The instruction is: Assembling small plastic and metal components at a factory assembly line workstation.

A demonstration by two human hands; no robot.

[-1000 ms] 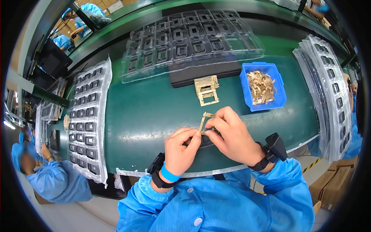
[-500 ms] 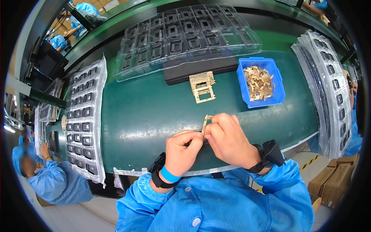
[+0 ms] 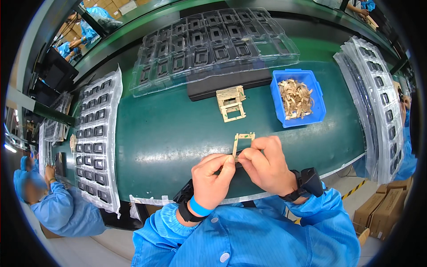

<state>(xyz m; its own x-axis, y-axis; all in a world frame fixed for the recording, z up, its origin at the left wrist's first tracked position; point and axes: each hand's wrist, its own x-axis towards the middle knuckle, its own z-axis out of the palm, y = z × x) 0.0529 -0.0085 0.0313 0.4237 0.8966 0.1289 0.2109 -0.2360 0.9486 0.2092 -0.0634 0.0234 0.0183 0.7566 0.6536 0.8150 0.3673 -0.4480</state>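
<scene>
Between my two hands, over the near part of the green table, is a thin tan rectangular frame (image 3: 244, 135) with small green marks. My left hand (image 3: 212, 177) is closed, its thumb and forefinger pinching the frame's lower left corner. Right beside it, my right hand (image 3: 267, 165) is closed too, fingertips pinched at the frame's lower edge; whether they grip the frame or a small piece on it is hidden. Farther away lies a pile of similar tan frames (image 3: 231, 94). To its right stands a blue bin (image 3: 279, 104) holding many curled tan strips (image 3: 297, 99).
A clear tray (image 3: 178, 79) of black frames rests across a long black box (image 3: 253, 81) at the back. Another filled tray (image 3: 93, 133) lies left, and stacked trays (image 3: 378, 93) stand right. A co-worker (image 3: 62, 207) sits at the far left.
The tan frame has turned so its top bar and both sides show. My right hand has shifted slightly down, its fingertips now at the lower edge. The view has moved a little.
</scene>
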